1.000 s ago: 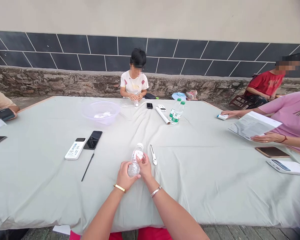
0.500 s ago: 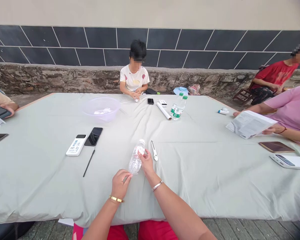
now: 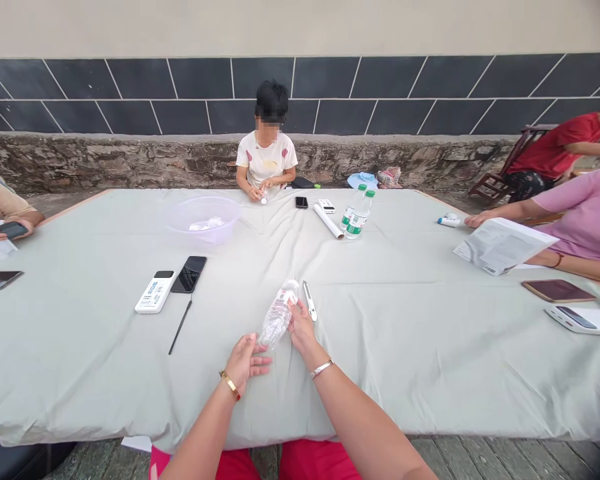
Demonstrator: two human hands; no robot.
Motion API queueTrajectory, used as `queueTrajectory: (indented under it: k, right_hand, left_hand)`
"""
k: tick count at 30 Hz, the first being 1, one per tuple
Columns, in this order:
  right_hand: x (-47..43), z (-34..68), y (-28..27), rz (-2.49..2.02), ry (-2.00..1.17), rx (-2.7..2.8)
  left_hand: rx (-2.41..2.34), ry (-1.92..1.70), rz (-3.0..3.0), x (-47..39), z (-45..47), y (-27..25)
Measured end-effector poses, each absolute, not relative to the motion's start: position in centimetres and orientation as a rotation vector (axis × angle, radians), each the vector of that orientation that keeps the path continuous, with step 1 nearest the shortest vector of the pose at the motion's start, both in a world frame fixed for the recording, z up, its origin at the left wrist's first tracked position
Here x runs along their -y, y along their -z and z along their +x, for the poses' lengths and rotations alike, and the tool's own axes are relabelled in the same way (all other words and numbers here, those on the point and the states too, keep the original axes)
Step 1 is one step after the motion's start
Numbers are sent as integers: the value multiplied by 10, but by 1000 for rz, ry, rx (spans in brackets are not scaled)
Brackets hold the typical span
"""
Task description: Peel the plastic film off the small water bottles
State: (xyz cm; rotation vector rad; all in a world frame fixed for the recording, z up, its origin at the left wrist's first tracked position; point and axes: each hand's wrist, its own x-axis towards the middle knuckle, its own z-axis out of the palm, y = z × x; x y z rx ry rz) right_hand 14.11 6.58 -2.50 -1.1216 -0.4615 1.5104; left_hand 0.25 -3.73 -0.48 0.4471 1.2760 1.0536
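Observation:
A clear plastic bottle (image 3: 276, 320) with a white cap lies tilted in front of me, its cap end pointing away. My right hand (image 3: 301, 325) grips it from the right side, near the label. At its bottom end is my left hand (image 3: 250, 360), fingers spread and palm turned toward the bottle; whether the thumb touches it I cannot tell. A white utility knife (image 3: 309, 301) lies just right of the bottle on the grey cloth (image 3: 405, 360).
Left lie a white power bank (image 3: 155, 293), a black phone (image 3: 189, 275) and a black strap (image 3: 180, 327). Farther off stand a translucent basin (image 3: 177, 223), a white roll (image 3: 329, 221) and two green-capped water bottles (image 3: 359, 217). Other people sit around the table; one holds a paper sheet (image 3: 503, 245).
My left hand has let go of the bottle's bottom end and its fingers have spread. The bottle, in my right hand, has shifted slightly right and tilted more.

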Motion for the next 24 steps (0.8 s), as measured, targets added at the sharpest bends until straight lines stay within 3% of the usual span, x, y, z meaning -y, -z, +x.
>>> queueTrajectory:
  k: [5, 11, 17, 20, 24]
  right_hand:
    - [-62, 156, 28, -877, -1651, 487]
    - [-62, 167, 27, -712, -1916, 405]
    - [-61, 166, 24, -689, -2021, 308]
    - [-57, 168, 20, -669, -1998, 288]
    - [-50, 165, 11, -610, -1982, 353]
  left_hand:
    - [-1135, -1004, 476, 33, 32, 8]
    - [-1471, -1132, 1138, 42, 26, 6]
    - [-1380, -1137, 1815, 67, 25, -6]
    - [-1342, -1171, 1699, 69, 26, -2]
    - [-1407, -1196, 983, 51, 20, 3]
